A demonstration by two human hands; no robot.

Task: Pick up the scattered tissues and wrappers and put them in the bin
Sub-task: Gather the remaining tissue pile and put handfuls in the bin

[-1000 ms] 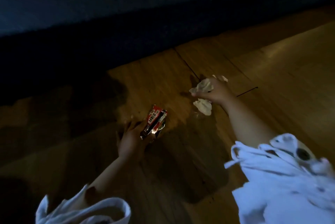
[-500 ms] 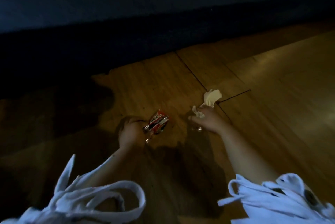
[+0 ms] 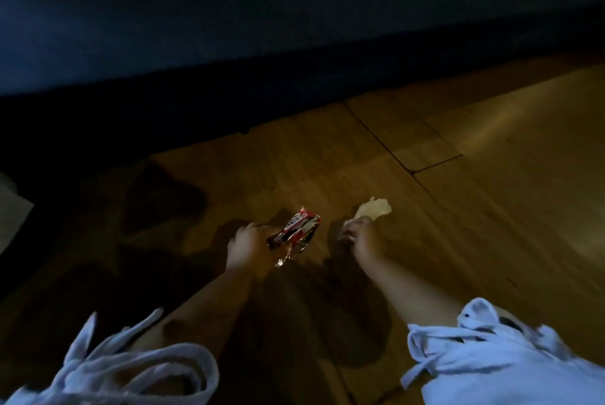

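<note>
Head view: both hands low over the wood floor (image 3: 491, 208), one piece of litter in each.
I see the L hand (image 3: 250, 247) curled round a red wrapper (image 3: 296, 231). It has a white label panel, but the print's too blurred to read and no brand is legible. Long axis runs diagonal, far end pointing up-right away from the wearer, crumpled foil end by the palm. R hand (image 3: 360, 237) pinches a white tissue (image 3: 373, 208) that sticks out past the fingers, up-right; can't tell if it touches the floor.

dim, warm | brightest on floor (image 3: 491, 208) at right | deep shadows left | soft blur
</note>
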